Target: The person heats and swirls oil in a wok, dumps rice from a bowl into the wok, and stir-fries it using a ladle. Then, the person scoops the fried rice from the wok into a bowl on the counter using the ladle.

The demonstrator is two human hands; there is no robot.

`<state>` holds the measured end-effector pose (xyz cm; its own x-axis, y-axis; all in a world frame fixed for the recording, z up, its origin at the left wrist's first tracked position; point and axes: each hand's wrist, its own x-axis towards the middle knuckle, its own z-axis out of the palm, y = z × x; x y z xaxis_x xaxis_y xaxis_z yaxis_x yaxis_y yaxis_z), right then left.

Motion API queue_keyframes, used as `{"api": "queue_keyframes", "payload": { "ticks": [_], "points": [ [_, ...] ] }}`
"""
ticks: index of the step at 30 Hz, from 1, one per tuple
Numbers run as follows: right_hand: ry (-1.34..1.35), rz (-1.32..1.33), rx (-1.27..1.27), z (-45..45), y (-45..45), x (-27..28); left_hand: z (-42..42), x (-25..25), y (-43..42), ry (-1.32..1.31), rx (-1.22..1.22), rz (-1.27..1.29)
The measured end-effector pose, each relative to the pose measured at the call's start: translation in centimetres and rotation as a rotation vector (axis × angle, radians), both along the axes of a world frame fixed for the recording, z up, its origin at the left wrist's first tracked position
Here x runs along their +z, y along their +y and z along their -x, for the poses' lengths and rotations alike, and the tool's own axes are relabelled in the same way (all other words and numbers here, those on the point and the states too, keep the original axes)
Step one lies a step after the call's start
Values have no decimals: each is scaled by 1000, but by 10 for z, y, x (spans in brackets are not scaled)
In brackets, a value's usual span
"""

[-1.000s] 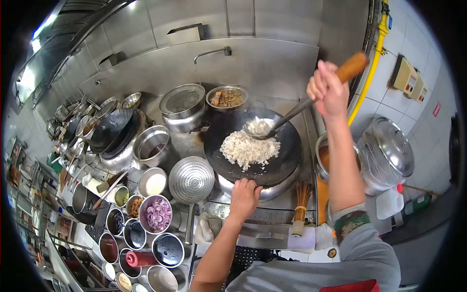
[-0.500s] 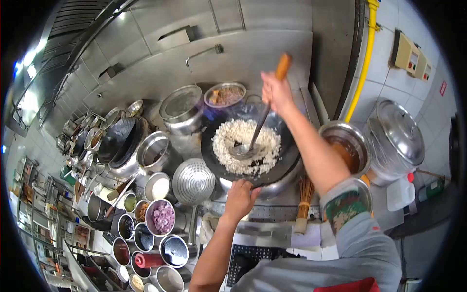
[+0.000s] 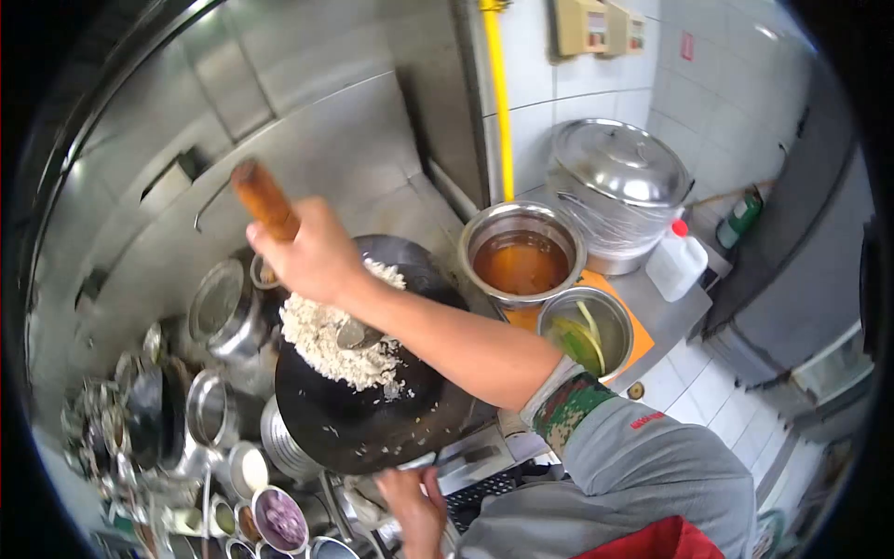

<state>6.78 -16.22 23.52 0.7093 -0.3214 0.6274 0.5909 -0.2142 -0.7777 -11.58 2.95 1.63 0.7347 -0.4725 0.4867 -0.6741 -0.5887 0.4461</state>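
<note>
The ladle [image 3: 266,200] is gripped by the right hand [image 3: 312,252], fingers wrapped round it, above rice [image 3: 326,343] in the wok [image 3: 372,436]. The left hand [image 3: 414,505] is placed at the near rim, finger closure hard to tell; rice could be spilled if the wok is poorly steadied.

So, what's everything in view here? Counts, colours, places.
Wok: one, black, centre.
Rice: one heap, white, in the wok.
Ladle: one, brown handle, its head in the rice.
Open pot: one, steel, amber liquid inside, right of the wok.
Bowl: one, steel, green contents, below that pot.
Lidded pot: one, silver, upper right.
Jug: one, white, red cap, right.
Bottle: one, green, far right.
Pipe: one, yellow, on the wall.
Switch boxes: two, beige, top.
Chopped onion: one bowlful, purple, lower left.
Other cookware: uncountable, mostly steel, left.
Right hand: one, bare, around the ladle's handle.
Left hand: one, bare, near the wok's lower rim.
</note>
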Motion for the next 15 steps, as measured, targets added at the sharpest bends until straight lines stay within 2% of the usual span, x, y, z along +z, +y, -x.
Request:
{"api": "queue_keyframes", "payload": {
  "ticks": [2,3,6,8,9,10,11,12,14,15],
  "points": [
    [29,9,-2,-3,17,1,-31,50,-10,54,120,19],
    [3,20,-52,-8,27,0,-47,54,-22,15,104,64],
    [37,18,-124,-42,48,-33,-78,-22,-26,8,131,-26],
    [63,66,-121,-36,41,-34,-64,-64,-8,6,124,-72],
    [28,44,-72,-36,29,-33,-48,-83,5,-79,105,-127],
    [-8,17,-15,-37,14,-33,-25,-59,8,25,72,-61],
    [234,-84,39,-41,-4,-34,-22,-37,9,1,60,-32],
    [214,-206,178,-38,-12,-31,-25,-18,2,-3,73,6],
    [156,-339,266,-15,-14,-8,-66,-11,-3,28,69,60],
    [68,-297,364,-20,-26,-6,-84,-13,-7,15,111,51]
  ]
}}
